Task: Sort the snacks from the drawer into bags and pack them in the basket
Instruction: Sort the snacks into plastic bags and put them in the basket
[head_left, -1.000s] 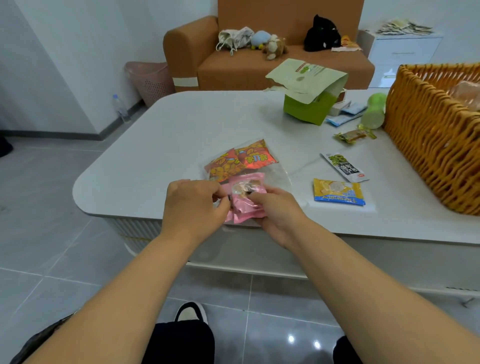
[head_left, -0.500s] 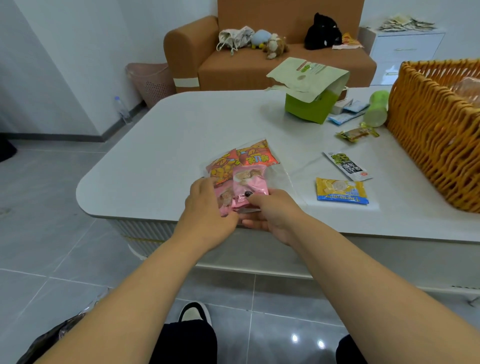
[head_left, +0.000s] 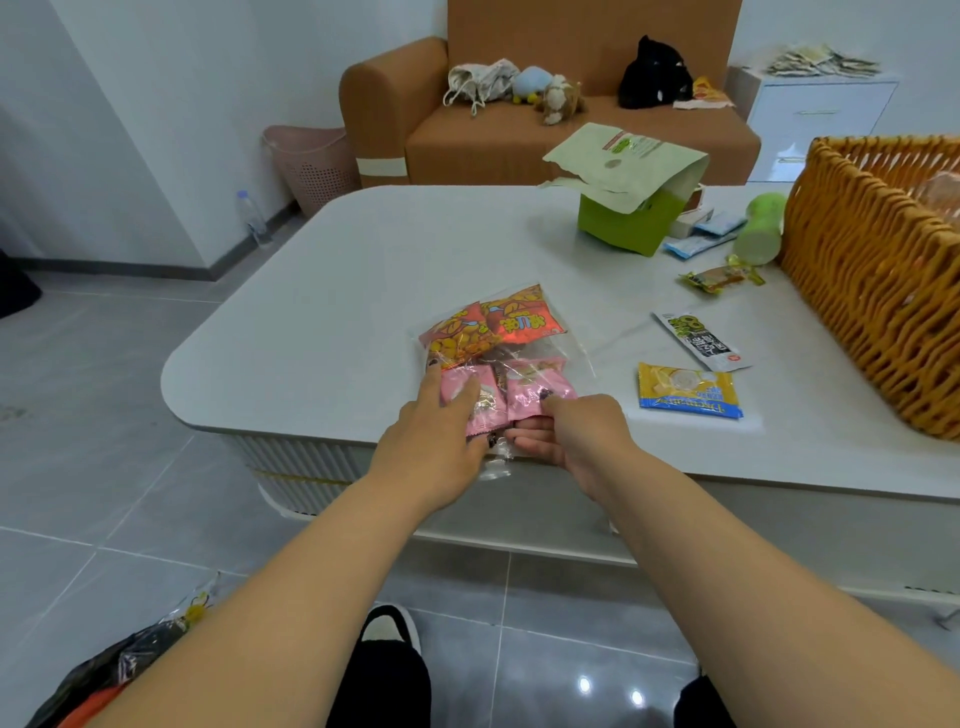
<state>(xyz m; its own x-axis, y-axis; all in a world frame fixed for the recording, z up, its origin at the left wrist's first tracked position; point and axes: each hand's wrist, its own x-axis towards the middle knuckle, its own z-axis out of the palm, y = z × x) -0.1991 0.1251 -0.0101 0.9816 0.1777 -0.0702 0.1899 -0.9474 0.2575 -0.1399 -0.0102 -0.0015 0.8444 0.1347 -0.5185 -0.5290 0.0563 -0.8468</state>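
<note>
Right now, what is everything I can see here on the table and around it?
Clear bag: one, see-through, table's near edge.
Red snack packets: two, red-orange, inside the bag's far end.
Pink snack packets: two, pink, at the bag's near end.
Yellow packet: one, yellow-blue, right of the bag.
White packet: one, white-black, behind it.
Wicker basket: one, orange, right.
Green box: one, green, far side, flap open.
Table: one, white.
Sofa: one, brown, behind.
Left hand: presses the pink packets.
Right hand: pinches the bag's mouth.
</note>
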